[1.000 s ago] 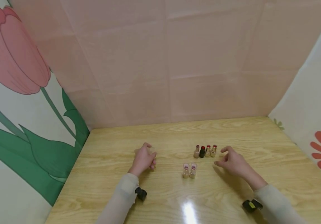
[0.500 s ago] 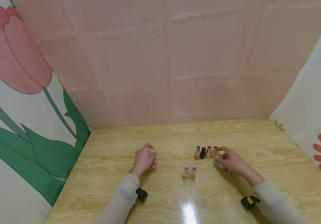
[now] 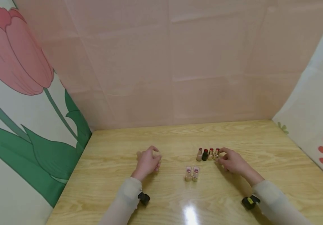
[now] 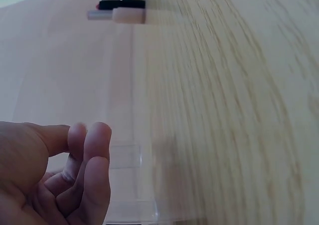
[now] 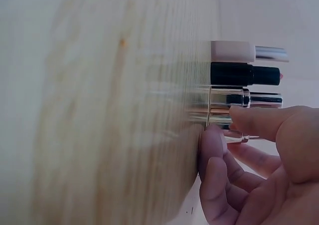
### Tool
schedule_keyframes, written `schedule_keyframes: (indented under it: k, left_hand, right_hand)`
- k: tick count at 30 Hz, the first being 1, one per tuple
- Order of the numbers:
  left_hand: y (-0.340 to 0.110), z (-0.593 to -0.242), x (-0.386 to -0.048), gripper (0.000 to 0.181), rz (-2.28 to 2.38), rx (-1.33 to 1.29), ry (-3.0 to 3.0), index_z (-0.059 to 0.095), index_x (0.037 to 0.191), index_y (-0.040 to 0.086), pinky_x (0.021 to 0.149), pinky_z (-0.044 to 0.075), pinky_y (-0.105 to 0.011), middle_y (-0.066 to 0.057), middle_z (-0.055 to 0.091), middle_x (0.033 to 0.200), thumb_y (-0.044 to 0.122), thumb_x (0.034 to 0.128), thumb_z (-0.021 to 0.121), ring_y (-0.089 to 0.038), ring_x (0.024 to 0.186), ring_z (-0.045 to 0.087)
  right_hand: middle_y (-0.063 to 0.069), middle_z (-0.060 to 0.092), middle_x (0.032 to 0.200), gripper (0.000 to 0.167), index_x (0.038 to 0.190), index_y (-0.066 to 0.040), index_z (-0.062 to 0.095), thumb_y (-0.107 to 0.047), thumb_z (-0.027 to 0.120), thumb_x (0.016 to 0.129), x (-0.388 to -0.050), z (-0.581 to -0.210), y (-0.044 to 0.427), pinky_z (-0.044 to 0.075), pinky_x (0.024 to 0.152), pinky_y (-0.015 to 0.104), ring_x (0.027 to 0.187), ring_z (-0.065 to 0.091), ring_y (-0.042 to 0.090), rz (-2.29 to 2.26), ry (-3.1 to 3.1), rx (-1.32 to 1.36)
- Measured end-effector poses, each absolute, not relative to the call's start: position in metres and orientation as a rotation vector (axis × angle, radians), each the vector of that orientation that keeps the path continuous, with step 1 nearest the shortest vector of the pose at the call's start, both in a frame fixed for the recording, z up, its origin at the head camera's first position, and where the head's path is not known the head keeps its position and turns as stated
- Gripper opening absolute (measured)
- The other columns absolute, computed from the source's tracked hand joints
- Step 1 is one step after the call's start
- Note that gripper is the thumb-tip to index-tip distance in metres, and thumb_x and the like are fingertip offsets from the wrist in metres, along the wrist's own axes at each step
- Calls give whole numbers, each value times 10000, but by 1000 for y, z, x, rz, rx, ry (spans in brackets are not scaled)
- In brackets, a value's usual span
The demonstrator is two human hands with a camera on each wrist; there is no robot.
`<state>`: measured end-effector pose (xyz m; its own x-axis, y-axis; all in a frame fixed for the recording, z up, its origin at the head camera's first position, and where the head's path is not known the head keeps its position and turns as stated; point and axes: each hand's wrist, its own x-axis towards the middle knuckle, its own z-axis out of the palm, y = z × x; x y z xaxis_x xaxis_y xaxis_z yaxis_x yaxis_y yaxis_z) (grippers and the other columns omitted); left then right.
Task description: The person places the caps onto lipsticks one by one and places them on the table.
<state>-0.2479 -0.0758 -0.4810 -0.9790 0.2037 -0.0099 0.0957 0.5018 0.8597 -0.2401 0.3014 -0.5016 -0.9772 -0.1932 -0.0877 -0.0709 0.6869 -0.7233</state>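
Note:
My right hand point(image 3: 233, 161) pinches the rightmost gold lipstick point(image 3: 217, 152) of a short standing row; in the right wrist view its thumb point(image 5: 256, 121) and forefinger lie against the gold case. To the left in that row stand another gold lipstick point(image 3: 211, 153), a black lipstick point(image 3: 205, 155) and a pinkish-beige lipstick point(image 3: 199, 155), all uncapped. My left hand point(image 3: 146, 164) hovers over the left part of the table, fingers loosely curled, with no held thing showing. Beyond it in the left wrist view are clear plastic pieces point(image 4: 127, 156), partly hidden by the fingers.
Two gold lipsticks point(image 3: 192, 173) under clear covers stand nearer the front. The wooden table point(image 3: 105, 175) meets a pink cloth backdrop point(image 3: 150, 78) at the back. Flower-printed cloths flank it. A bright reflection lies on the front surface.
My right hand has moved slightly left, its fingers closing from beside the rightmost gold lipstick to around it. My left hand has shifted slightly to the right.

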Motion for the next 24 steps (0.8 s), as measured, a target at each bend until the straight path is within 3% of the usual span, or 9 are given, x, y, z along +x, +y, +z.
schedule_keyframes:
  k: [8,12,15,18,22,24]
  left_hand:
    - [-72,-473,-240,315,1367,335,2725,547,1263,-15,408,485,-255,-158,704,707,130,996,628,-223,452,629]
    - [-72,-470,-237,303,1310,358,2759,566,1248,-2,410,460,-245,-139,689,694,150,995,635,-202,451,628]
    - [-72,-468,-234,288,1276,387,2801,596,1217,18,431,468,-266,-81,644,650,183,988,651,-181,445,619]
    - [-72,-466,-233,266,1228,409,2861,635,1173,68,539,472,-273,11,567,645,240,975,673,-126,515,562]
    - [-71,-465,-233,255,1191,455,2899,664,1137,103,571,421,-275,14,522,734,283,960,694,-105,565,447]
    - [-71,-464,-232,258,1202,484,2890,672,1133,93,540,433,-270,-32,556,822,277,954,702,-108,563,468]
  right_hand:
    - [96,670,790,432,1309,97,471,-141,622,981,-244,-506,302,495,492,315,590,597,194,-1138,2772,-226]
    - [101,663,794,491,1358,100,441,-162,623,984,-244,-504,302,500,508,318,610,601,187,-1120,2761,-200]
    - [117,677,835,564,1413,124,392,-158,624,983,-243,-502,301,509,522,320,628,611,187,-1112,2766,-203]
    - [128,680,859,611,1427,159,357,-168,625,987,-242,-499,301,511,531,319,640,616,183,-1104,2779,-227]
    - [126,683,856,610,1411,171,372,-176,634,983,-241,-498,301,515,535,316,641,619,177,-1091,2796,-243]
    - [112,686,836,565,1383,160,414,-167,637,979,-240,-498,301,512,528,317,627,614,175,-1079,2809,-244]
